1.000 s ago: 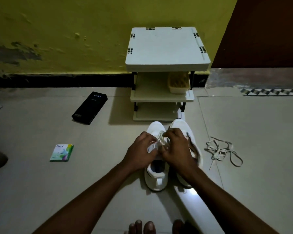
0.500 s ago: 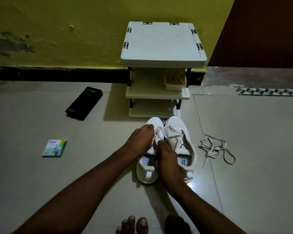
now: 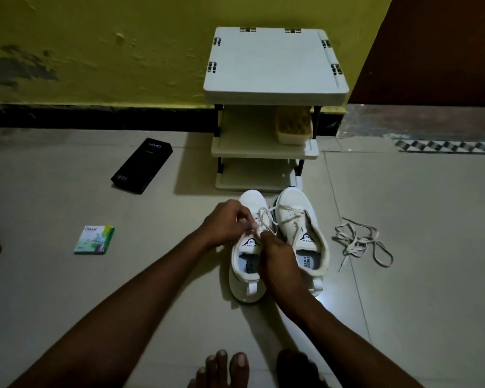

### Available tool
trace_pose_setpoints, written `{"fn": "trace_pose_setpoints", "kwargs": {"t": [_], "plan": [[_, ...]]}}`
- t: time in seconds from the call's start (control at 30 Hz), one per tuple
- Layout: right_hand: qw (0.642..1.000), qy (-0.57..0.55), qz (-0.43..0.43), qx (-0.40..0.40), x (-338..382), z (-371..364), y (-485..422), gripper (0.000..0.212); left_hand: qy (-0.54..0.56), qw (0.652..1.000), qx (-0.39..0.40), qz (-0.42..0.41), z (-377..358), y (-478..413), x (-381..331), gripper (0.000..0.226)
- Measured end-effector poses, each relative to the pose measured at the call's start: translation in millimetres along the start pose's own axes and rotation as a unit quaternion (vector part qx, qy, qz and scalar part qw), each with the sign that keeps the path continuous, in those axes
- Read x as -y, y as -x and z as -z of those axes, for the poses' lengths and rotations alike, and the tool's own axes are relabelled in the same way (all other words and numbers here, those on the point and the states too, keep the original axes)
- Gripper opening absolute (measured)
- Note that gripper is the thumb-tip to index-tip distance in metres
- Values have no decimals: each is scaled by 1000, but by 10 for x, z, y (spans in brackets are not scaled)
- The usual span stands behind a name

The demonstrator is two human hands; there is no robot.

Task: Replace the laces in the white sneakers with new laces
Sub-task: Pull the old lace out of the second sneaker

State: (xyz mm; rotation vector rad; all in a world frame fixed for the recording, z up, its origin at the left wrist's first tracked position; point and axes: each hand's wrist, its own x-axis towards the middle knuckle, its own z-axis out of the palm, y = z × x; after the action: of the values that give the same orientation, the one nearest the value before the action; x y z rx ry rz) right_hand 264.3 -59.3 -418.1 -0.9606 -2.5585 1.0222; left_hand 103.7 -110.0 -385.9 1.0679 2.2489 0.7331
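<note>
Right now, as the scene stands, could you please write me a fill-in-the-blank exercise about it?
The left hand and right hand pinch the lace of the ___ sneaker.
The loose laces lie on the floor, to the ___ of the other sneaker.
The tub stands on the ___ shelf of the rack.
Missing words: left; right; middle.

Tiled floor (image 3: 403, 303): 2 white sneakers (image 3: 291, 211), loose laces (image 3: 351, 242), black box (image 3: 142, 165), green packet (image 3: 94, 240), shelf rack (image 3: 275, 63).
</note>
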Motion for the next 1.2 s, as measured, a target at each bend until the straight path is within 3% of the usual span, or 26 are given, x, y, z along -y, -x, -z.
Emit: {"fn": "trace_pose_setpoints", "kwargs": {"t": [0.07,0.13,0.17,0.23,0.3,0.37,0.4,0.47,0.5,0.57,0.63,0.73,0.8,0.83,0.87,0.9,0.93,0.97,1.03,1.07,1.13,1.2], "plan": [[1000,12,6,6,19,38,4,25,-47,996,-71,31,-84,-35,-31,27],[999,44,8,12,39,72,25,30,78,986,-124,81,-130,-79,15,22],[999,49,4,18,53,96,34,31,216,953,-161,141,-106,-93,40,22],[999,49,12,19,70,102,45,32,439,836,-215,247,-7,-96,86,29],[998,62,12,21,43,74,40,33,501,802,-211,247,3,-67,112,34],[997,70,7,20,22,52,23,32,479,840,-171,189,-1,1,39,33],[998,64,4,15,21,34,16,31,407,891,-146,135,3,38,21,33],[998,55,1,5,6,5,15,32,157,984,-87,17,34,36,85,29],[999,50,-7,7,14,2,9,33,36,997,-56,-27,65,7,112,24],[999,46,-11,9,33,8,11,35,-71,995,-21,-71,99,-51,141,20],[999,28,-16,22,23,4,13,35,-97,991,-24,-85,102,-54,120,12],[999,44,-10,19,4,1,5,32,-124,985,-104,-68,22,-24,122,5],[999,40,-10,28,-4,20,5,31,-27,982,-184,12,15,-53,79,17],[998,44,-8,31,6,29,5,32,124,964,-222,72,73,-86,44,20],[998,52,-2,24,9,38,-1,33,296,911,-262,118,154,-134,6,22],[998,55,-2,23,18,42,1,35,447,829,-295,161,240,-166,2,26],[998,58,0,25,8,26,3,36,527,770,-311,177,318,-174,64,28],[998,58,-3,33,20,32,2,37,497,790,-315,171,368,-163,130,29],[998,53,-7,43,39,47,0,39,210,940,-266,42,370,-85,249,26],[998,51,-5,43,31,47,-5,39,47,980,-189,-50,302,-23,278,22],[998,53,-2,38,17,55,-11,38,-143,977,-35,-154,180,49,266,20],[998,55,-2,32,10,44,-11,37,-199,964,-18,-175,103,34,187,24]]}}
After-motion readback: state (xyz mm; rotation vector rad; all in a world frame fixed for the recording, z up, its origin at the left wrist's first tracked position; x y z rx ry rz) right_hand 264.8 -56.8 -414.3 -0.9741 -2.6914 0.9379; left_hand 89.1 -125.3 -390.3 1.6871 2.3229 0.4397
